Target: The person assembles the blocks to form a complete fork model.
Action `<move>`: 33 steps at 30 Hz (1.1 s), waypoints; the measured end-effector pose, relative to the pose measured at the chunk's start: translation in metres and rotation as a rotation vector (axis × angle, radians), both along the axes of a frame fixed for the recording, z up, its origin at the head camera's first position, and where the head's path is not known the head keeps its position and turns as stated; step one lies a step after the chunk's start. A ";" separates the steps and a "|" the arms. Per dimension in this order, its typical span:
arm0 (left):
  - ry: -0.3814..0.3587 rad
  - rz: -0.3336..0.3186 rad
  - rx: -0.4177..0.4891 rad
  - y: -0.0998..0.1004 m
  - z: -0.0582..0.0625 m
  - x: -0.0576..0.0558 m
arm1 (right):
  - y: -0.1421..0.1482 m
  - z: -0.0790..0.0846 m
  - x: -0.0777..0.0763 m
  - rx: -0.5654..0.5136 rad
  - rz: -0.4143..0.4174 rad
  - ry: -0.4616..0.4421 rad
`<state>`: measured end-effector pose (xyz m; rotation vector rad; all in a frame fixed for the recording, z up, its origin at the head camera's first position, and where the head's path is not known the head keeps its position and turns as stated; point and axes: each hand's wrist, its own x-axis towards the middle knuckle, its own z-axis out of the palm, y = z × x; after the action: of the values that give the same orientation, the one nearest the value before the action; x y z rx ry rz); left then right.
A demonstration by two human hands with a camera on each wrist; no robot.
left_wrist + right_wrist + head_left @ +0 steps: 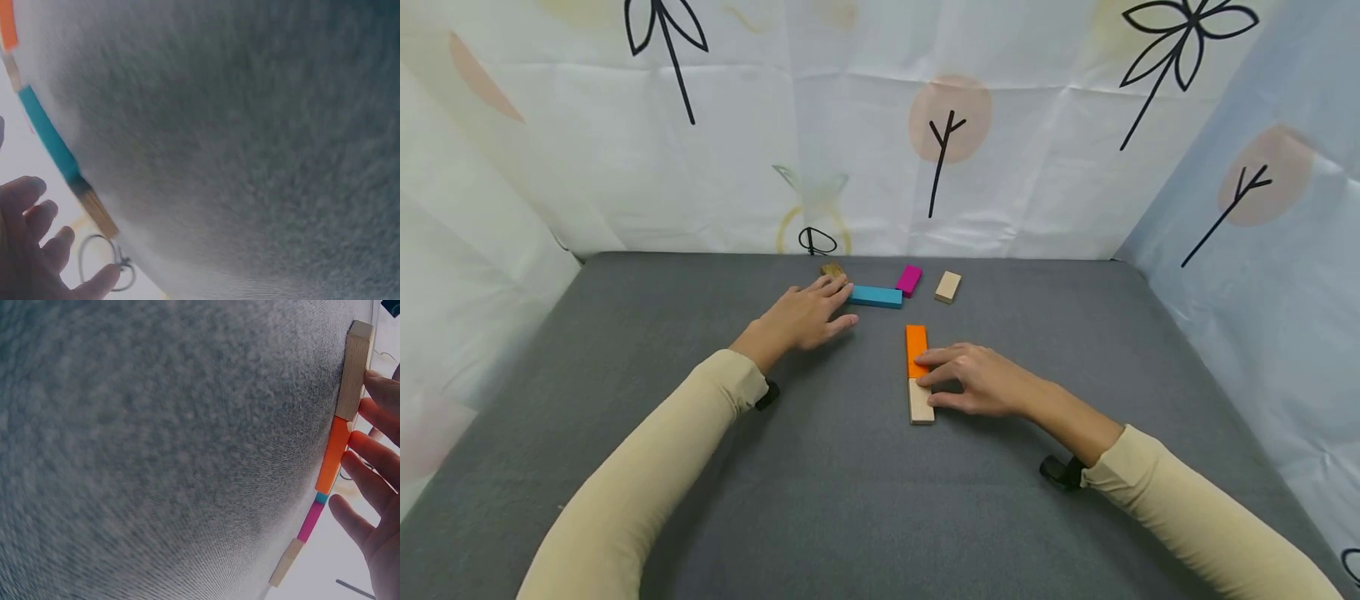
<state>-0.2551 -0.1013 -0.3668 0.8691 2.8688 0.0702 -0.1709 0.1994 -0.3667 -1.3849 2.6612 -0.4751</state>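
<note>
An orange wooden block and a pale wooden block lie end to end on the grey tabletop. My right hand lies over their right side, fingers extended, its fingertips at the seam between them. Farther back, my left hand reaches with spread fingers to the left end of a blue block and a brown block. Fingers partly cover the brown block. In the left wrist view the blue block and brown block sit beside the fingers; contact there cannot be told.
A magenta block lies at the blue block's right end. Another pale block is apart, farther right. White patterned cloth hangs behind the grey table and along both sides.
</note>
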 end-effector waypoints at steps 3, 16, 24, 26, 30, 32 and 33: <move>-0.024 0.011 -0.002 -0.002 -0.001 -0.006 | 0.000 0.000 0.000 0.001 -0.001 0.000; -0.098 0.007 0.000 -0.002 -0.007 -0.010 | -0.001 0.001 -0.001 0.008 -0.002 0.015; -0.123 0.000 0.011 -0.001 -0.008 -0.007 | 0.000 0.000 -0.002 0.008 -0.002 0.021; -0.124 -0.011 0.009 0.000 -0.008 -0.006 | 0.000 0.000 -0.002 0.009 0.001 0.021; -0.128 -0.028 0.012 0.003 -0.008 -0.003 | 0.000 0.000 -0.002 0.002 0.005 0.023; -0.131 -0.037 0.017 0.005 -0.007 -0.001 | 0.000 -0.001 -0.002 -0.002 0.004 0.019; -0.133 -0.038 0.016 0.006 -0.006 0.000 | 0.000 -0.001 -0.002 -0.004 0.003 0.019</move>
<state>-0.2549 -0.0949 -0.3731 0.8867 2.7314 0.1420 -0.1730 0.1993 -0.3674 -1.4012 2.6744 -0.4703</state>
